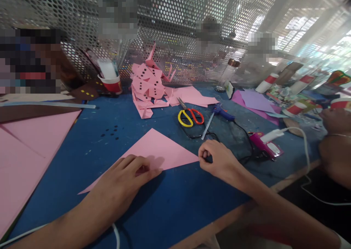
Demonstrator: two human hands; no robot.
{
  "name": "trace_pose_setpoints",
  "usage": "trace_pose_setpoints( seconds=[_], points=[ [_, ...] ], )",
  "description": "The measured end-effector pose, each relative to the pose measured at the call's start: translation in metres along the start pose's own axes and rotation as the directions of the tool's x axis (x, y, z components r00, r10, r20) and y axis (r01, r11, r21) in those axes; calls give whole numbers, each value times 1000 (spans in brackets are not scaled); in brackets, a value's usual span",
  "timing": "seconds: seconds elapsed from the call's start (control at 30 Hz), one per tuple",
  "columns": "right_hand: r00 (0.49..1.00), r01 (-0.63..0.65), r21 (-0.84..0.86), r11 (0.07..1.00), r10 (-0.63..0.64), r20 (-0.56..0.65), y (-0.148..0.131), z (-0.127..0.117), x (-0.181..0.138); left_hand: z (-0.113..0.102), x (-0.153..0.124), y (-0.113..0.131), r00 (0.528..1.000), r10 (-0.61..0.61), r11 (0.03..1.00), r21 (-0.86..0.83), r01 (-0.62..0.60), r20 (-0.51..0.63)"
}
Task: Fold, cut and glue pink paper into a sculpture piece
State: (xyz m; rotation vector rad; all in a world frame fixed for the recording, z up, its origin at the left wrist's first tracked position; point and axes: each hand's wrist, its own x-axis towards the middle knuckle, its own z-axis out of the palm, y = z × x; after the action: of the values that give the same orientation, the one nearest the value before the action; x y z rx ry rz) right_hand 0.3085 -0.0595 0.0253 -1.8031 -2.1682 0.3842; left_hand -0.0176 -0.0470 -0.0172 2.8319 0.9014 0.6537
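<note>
A flat pink paper triangle (161,150) lies on the blue work surface (175,205) right in front of us, its long edge toward us. Our left hand (128,172) rests open and flat on its lower left part, fingers pressing the sheet down. Our right hand (218,161) is curled, thumb and forefinger pinched together on the triangle's right corner.

We judge the paper light, thin and limp. It would slide on the smooth surface unless pinned, keep any crease, and tear if tugged. The corners and edges are the places to take hold, with a flat palm steadying the middle.

Beyond it, apart, lie scissors with one yellow and one red handle (190,116), a blue glue gun (221,113) and a heap of folded pink paper pieces with black dots (149,90). Large pink sheets (27,150) lie at left, and a co-worker's hand (336,121) shows at right.
</note>
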Motion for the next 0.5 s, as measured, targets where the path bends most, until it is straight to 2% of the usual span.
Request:
trace_pose_setpoints(
  seconds=[0.33,0.43,0.5],
  points=[
    [1000,3,67,998,-1,-31,15,-1,-1,2,-1,-2,1000,16,1000,9,-15,-1],
    [995,49,98,994,-40,-90,14,-4,-3,0,1,0,1000,10,1000,14,-10,-7],
    [983,100,84,991,-85,-161,5,-8,-4,-1,2,1,1000,-3,1000,11,3,7]
  ],
)
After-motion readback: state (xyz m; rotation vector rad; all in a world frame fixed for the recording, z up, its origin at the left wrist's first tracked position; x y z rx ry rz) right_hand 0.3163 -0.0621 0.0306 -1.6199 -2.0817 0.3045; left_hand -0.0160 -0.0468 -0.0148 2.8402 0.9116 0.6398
